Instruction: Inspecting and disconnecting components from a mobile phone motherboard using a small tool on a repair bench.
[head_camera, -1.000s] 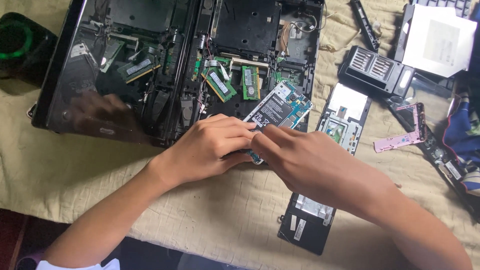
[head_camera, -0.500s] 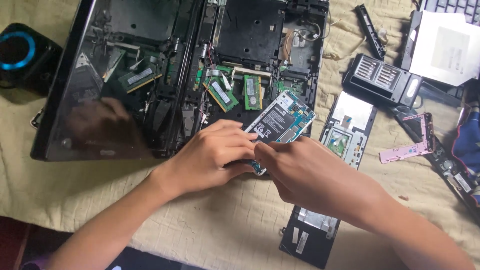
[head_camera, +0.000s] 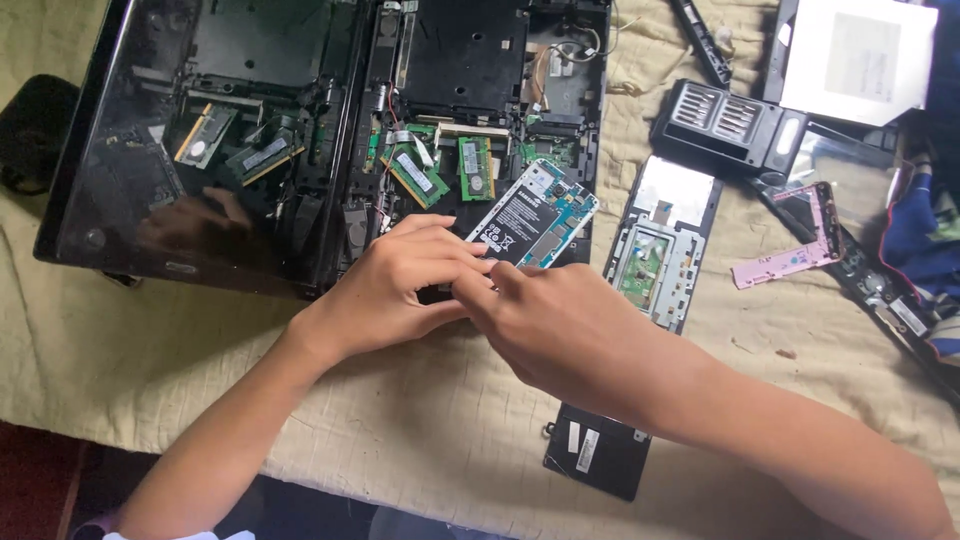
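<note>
**Two hands on an opened phone, over a cloth full of parts**

At the far left edge of the cloth (head_camera: 130, 370), a dark round object (head_camera: 35, 130) sits partly out of view. Next to it, toward the far left corner, lies the opened laptop (head_camera: 330, 130) with its glossy black panel (head_camera: 190, 150) and two green memory boards (head_camera: 440, 172) visible inside.

The left hand (head_camera: 395, 290) rests at the near edge of the laptop, its fingers bent and closed on the lower end of the opened phone (head_camera: 535, 215). The phone lies tilted, its upper end pointing to the far right, with a black battery showing and a light blue frame. The right hand (head_camera: 560, 320) meets the left one at the same lower end; its fingers are curled narrow and pinch there, but I cannot tell what exactly is between the fingertips.

Just right of the phone lies a flat panel with a green board (head_camera: 660, 255). Near the near edge is a small black cover (head_camera: 600, 455). Further right sit a black vented part (head_camera: 735, 125), a pink strip (head_camera: 790, 255) and, at the far right corner, a silver drive (head_camera: 860, 60)
</note>
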